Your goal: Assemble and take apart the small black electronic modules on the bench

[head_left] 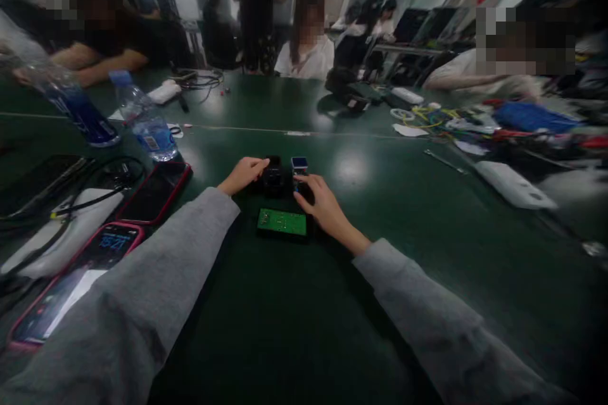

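My left hand [243,173] has its fingers curled against the left side of a small black device [274,178] on the dark green table [285,329]. My right hand [322,202] rests to the right of it, its fingers bent onto a small black part next to a little module with a blue screen [299,164]. Just in front of the hands lies a green circuit board [282,222], flat on a black base. Both arms wear grey sleeves.
To my left lie two phones in red cases [154,193] [80,278], a white power bank with black cables [71,228] and two water bottles [147,123]. On the right are a white box [515,185], a metal tool [444,161] and coloured wires. Several people sit across the table.
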A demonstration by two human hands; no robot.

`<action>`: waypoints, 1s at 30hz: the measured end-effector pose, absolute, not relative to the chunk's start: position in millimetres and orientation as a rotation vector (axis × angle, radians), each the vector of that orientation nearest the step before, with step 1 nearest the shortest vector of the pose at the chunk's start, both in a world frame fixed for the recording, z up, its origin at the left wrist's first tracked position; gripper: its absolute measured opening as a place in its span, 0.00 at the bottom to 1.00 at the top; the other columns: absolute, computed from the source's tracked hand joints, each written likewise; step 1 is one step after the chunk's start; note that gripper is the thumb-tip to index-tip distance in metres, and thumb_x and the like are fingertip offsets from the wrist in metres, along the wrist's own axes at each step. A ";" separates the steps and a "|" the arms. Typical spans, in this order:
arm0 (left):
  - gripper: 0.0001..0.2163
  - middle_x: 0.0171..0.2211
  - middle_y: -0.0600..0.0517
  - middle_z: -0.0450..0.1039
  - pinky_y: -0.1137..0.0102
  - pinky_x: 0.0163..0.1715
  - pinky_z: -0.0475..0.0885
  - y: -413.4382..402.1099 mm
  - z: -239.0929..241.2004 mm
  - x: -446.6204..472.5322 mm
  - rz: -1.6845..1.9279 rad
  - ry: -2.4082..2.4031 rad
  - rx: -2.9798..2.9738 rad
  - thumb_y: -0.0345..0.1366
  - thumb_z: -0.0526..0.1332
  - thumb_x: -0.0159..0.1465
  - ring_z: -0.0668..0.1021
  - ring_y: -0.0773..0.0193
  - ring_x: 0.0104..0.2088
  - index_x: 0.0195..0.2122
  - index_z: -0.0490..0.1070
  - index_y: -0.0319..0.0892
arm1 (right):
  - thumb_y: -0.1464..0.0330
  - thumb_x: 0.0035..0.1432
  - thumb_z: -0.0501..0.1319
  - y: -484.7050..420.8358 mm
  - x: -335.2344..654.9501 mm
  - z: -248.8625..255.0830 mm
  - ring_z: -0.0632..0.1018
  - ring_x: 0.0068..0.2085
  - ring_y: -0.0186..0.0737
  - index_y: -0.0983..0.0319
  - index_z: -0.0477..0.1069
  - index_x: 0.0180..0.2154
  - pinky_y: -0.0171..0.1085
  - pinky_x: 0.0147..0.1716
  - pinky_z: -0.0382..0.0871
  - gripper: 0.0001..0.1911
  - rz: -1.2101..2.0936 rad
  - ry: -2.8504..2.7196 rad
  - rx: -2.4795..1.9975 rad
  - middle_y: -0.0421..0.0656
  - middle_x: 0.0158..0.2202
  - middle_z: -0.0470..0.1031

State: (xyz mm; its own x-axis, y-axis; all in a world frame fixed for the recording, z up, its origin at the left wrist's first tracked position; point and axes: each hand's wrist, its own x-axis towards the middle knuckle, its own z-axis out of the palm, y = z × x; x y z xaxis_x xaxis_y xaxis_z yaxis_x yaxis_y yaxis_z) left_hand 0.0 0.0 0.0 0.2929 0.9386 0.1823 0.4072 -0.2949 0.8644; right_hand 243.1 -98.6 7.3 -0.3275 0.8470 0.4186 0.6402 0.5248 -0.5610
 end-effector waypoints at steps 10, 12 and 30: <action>0.21 0.15 0.55 0.63 0.71 0.23 0.60 -4.1 7.5 0.0 0.921 1.229 1.837 0.47 0.56 0.66 0.67 0.69 0.18 0.18 0.64 0.42 | 0.66 0.65 0.59 -101.5 242.3 9.1 0.74 0.52 0.51 0.58 0.65 0.58 0.53 0.54 0.71 0.20 0.393 -2.055 -1.210 0.51 0.55 0.65; 0.21 0.15 0.55 0.63 0.71 0.23 0.60 -4.9 8.6 0.2 0.924 1.225 1.832 0.46 0.56 0.66 0.67 0.69 0.17 0.18 0.64 0.41 | 0.66 0.65 0.59 -102.4 242.1 10.4 0.74 0.52 0.51 0.57 0.65 0.58 0.53 0.53 0.71 0.20 0.398 -2.061 -1.214 0.50 0.55 0.65; 0.21 0.14 0.56 0.62 0.71 0.23 0.60 -6.8 10.9 0.1 0.919 1.227 1.837 0.45 0.55 0.66 0.66 0.69 0.18 0.18 0.63 0.42 | 0.66 0.62 0.63 -101.2 243.3 10.3 0.73 0.54 0.53 0.57 0.67 0.56 0.55 0.53 0.72 0.21 0.378 -2.037 -1.290 0.51 0.56 0.65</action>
State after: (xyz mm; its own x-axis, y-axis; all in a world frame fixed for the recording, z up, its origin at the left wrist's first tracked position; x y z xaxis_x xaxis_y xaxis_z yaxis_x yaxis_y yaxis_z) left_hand 0.1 -6.8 10.9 0.2887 0.9436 0.1620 0.4204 -0.2769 0.8641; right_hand 243.3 -101.2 10.3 -0.2713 0.8781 0.3942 0.6782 0.4650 -0.5691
